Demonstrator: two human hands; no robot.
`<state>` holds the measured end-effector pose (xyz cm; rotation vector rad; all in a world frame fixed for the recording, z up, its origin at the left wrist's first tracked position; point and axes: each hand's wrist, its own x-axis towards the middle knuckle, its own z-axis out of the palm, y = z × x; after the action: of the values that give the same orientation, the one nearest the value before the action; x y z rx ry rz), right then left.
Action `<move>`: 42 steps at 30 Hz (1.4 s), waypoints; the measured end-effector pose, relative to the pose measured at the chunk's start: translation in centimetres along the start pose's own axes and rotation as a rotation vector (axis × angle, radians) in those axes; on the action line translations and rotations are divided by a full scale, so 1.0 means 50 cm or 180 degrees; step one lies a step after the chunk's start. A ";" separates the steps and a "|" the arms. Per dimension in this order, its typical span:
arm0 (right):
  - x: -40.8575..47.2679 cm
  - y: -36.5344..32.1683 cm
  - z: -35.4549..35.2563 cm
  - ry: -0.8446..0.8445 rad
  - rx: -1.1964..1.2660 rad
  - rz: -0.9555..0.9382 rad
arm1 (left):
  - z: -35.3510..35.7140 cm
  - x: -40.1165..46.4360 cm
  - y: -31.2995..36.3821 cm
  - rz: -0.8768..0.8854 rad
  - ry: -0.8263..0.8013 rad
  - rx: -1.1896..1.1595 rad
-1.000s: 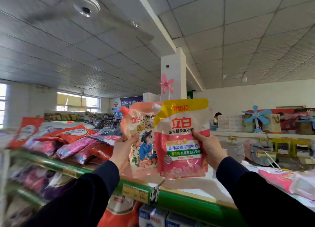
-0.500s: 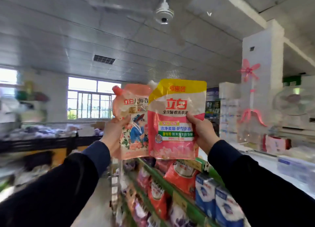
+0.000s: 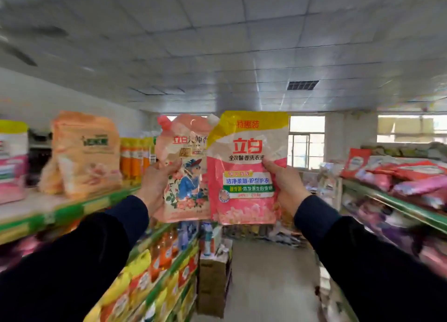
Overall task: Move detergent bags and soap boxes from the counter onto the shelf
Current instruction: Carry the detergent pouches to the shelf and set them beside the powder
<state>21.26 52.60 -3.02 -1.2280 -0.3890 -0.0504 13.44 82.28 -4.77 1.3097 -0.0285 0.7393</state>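
Holding both pouches up at twelve o'clock, I grip one in each hand: my left hand [image 3: 154, 186] curls round the peach pouch [image 3: 186, 167], my right hand [image 3: 286, 186] round the pink-and-yellow pouch [image 3: 246, 169], whose edge overlaps the peach one. Both grips are closed on their bags, thumbs on the fronts. A second ago a green shelf edge sat right under the bags; now my view has swung round to look down an aisle, with a stocked shelf [image 3: 72, 208] at nine o'clock and another shelf [image 3: 391, 203] at three o'clock, piled with flat detergent bags [image 3: 416, 183]. I judge neither pouch is placed yet. The three o'clock shelf looks the likelier home, though blur leaves me unsure.
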 end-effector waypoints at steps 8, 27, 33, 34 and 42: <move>0.080 0.145 0.433 -0.0808 0.0500 0.0187 | -0.451 0.009 0.172 0.0458 0.0971 0.0459; 0.196 0.397 1.148 -0.2425 0.0995 0.0604 | -1.002 -0.044 0.349 0.0813 0.2318 0.1120; 0.229 0.492 1.282 -0.2692 0.0901 0.0899 | -1.049 -0.033 0.328 0.0796 0.2551 0.1081; 0.231 0.503 1.297 -0.2756 0.0901 0.0956 | -1.055 -0.033 0.324 0.0776 0.2558 0.1079; 0.248 0.562 1.334 -0.3079 0.1057 0.1103 | -1.068 -0.049 0.356 0.0221 0.2383 0.1533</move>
<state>22.17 125.96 -5.93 -0.9042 -0.9656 0.9012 -17.75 129.15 -6.08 1.4056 0.7476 1.3120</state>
